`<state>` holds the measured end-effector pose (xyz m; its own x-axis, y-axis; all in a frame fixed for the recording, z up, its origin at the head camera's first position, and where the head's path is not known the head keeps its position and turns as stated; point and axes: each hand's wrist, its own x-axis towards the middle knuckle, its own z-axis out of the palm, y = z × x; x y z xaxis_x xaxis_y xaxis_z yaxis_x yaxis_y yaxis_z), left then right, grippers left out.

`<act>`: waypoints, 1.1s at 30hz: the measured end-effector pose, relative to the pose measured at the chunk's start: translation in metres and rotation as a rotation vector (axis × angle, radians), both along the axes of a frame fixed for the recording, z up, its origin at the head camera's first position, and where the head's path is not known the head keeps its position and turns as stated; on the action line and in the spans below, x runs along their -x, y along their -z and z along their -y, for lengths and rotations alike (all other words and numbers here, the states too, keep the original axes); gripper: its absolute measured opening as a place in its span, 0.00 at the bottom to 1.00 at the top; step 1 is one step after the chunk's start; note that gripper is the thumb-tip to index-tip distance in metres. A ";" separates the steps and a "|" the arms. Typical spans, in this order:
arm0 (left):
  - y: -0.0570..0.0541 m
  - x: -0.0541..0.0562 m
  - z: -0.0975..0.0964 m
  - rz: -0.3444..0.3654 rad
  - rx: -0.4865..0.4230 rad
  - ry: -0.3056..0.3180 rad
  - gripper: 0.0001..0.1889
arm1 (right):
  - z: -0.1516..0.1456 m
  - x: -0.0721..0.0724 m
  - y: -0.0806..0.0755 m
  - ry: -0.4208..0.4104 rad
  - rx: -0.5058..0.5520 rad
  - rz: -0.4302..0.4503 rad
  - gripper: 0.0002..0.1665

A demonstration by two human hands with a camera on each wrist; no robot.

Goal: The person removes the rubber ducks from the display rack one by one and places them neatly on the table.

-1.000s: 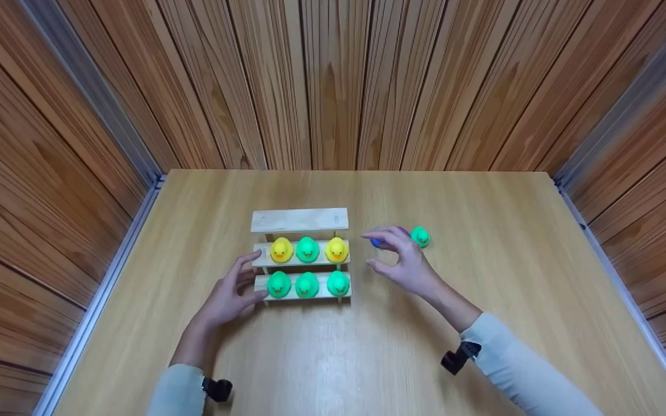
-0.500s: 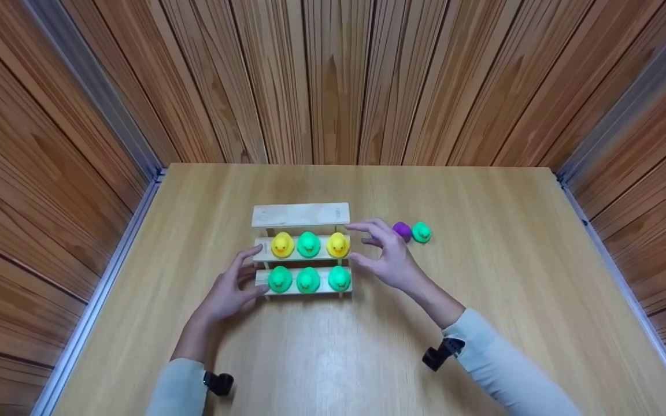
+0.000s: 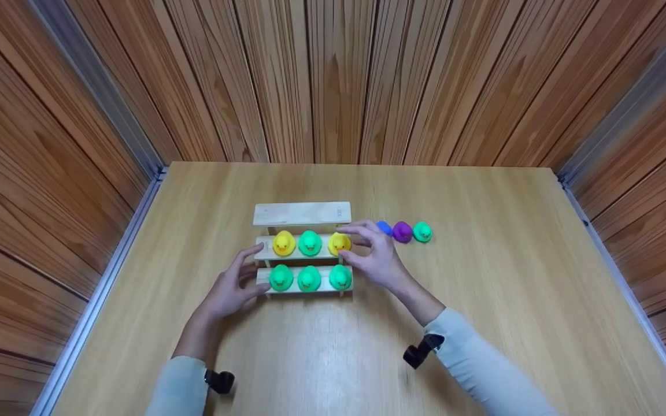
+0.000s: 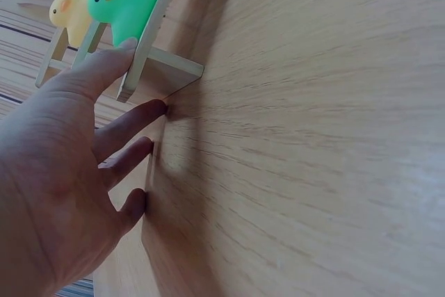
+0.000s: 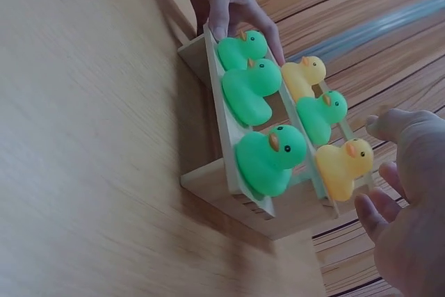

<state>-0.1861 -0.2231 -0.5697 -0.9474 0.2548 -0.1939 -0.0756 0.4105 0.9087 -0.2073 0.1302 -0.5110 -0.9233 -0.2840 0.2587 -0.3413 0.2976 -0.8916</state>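
A three-tier wooden rack [image 3: 302,214] stands on the table with rubber ducks on its two lower tiers. The middle tier bears a yellow duck [image 3: 284,243], a green duck [image 3: 310,243] and another yellow duck [image 5: 345,167] at the right end. Three green ducks [image 5: 271,161] sit along the bottom tier. My left hand [image 3: 230,292] rests at the rack's left end, thumb on the bottom tier close to a green duck [image 4: 125,8], fingers extended beside the rack. Around the right-end yellow duck, my right hand [image 3: 376,257] is spread, its thumb overlapping that duck in the head view.
Right of the rack, a blue duck [image 3: 384,228], a purple duck [image 3: 402,231] and a green duck [image 3: 422,231] stand in a row on the table [image 3: 483,277]. The blue one is partly hidden behind my right hand. Wood-grain panels [image 3: 333,81] enclose the back and sides.
My right hand has moved left from over the blue and purple ducks to the right-end yellow duck, uncovering them. My left hand has stayed at the rack's left end.
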 end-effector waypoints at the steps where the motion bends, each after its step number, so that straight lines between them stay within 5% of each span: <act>1: 0.000 0.000 0.000 0.002 0.000 0.001 0.45 | 0.000 0.001 0.002 0.005 0.004 0.009 0.25; 13: -0.001 0.000 0.001 0.007 0.004 0.012 0.45 | 0.006 0.004 0.016 0.028 0.046 0.039 0.22; 33: 0.000 -0.001 0.001 0.006 0.014 0.008 0.45 | 0.002 0.005 0.015 0.030 0.026 0.026 0.21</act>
